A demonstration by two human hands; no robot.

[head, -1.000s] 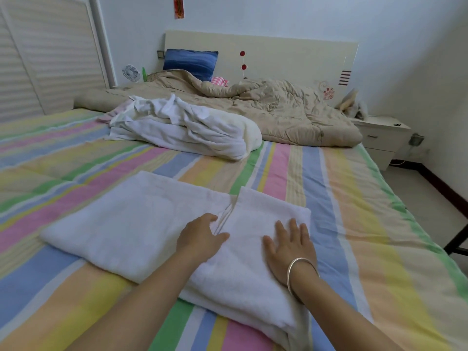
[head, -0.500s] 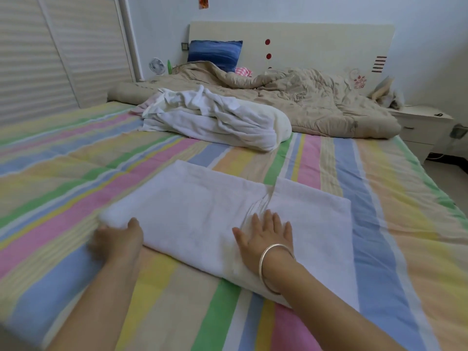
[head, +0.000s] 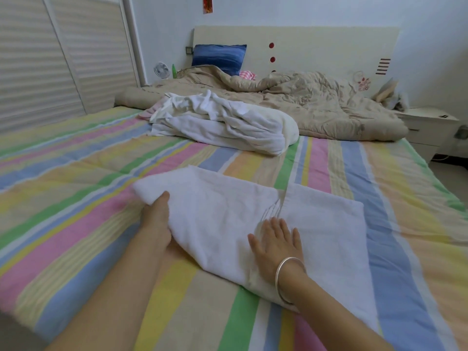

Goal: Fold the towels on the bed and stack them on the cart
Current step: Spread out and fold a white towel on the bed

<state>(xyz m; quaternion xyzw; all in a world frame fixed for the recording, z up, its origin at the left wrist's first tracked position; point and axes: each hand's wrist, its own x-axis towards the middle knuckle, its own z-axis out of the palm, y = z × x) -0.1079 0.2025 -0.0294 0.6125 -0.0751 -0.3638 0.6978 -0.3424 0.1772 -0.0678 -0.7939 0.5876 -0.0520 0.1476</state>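
Head view: towel [head: 222,216] on bed [head: 76,198], long axis left-right. Your left hand [head: 155,219] grips its raised left end; your right hand [head: 276,245] lies flat, fingers straight, on its middle. Fold likely goes rightward, left hand leading.

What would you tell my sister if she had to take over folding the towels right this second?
Left hand grips the left end of the white towel, raised a little off the bed.
Right hand presses flat on its middle.
Done: this towel looks partly folded.
Left: bring the end over, finish it, then fold the crumpled white pile behind it.
The cart is not in view, so no stack shows.
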